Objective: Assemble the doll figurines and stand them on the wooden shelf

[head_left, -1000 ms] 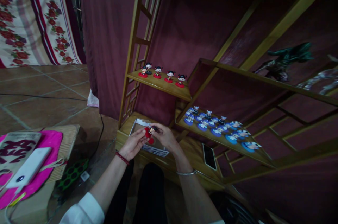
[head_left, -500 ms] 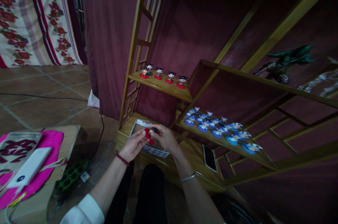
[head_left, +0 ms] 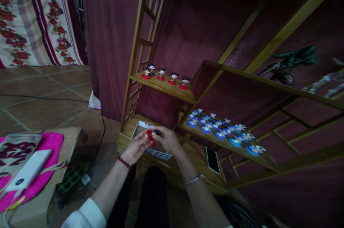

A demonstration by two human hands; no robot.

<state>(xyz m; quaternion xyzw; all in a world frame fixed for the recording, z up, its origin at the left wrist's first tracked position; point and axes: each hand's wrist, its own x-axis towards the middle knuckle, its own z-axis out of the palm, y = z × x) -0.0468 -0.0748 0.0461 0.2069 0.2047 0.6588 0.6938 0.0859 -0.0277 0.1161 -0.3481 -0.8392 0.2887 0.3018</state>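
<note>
Above an open white box (head_left: 161, 155), both hands hold a small figurine (head_left: 153, 133) with dark hair and a red base. My left hand (head_left: 136, 145) pinches the red base between thumb and fingers. The fingers of my right hand (head_left: 168, 139) close on the figurine's dark head from the other side. Just below it shows a second red round piece (head_left: 153, 144); whether it lies in the box or belongs to the held figurine I cannot tell. Similar red-based figurines (head_left: 173, 78) stand along the upper wooden shelf (head_left: 163, 87).
Blue-based figurines (head_left: 206, 128) fill the lower right shelf. A phone (head_left: 213, 160) lies on the wooden surface right of the box. At left, a cardboard box (head_left: 71, 142) bears a pink cloth and a white power bank (head_left: 29, 170). A black cable (head_left: 103, 138) runs across the floor.
Both hands keep the figurine in almost the same place, with only a slight shift of the fingers. The view has moved very slightly.
</note>
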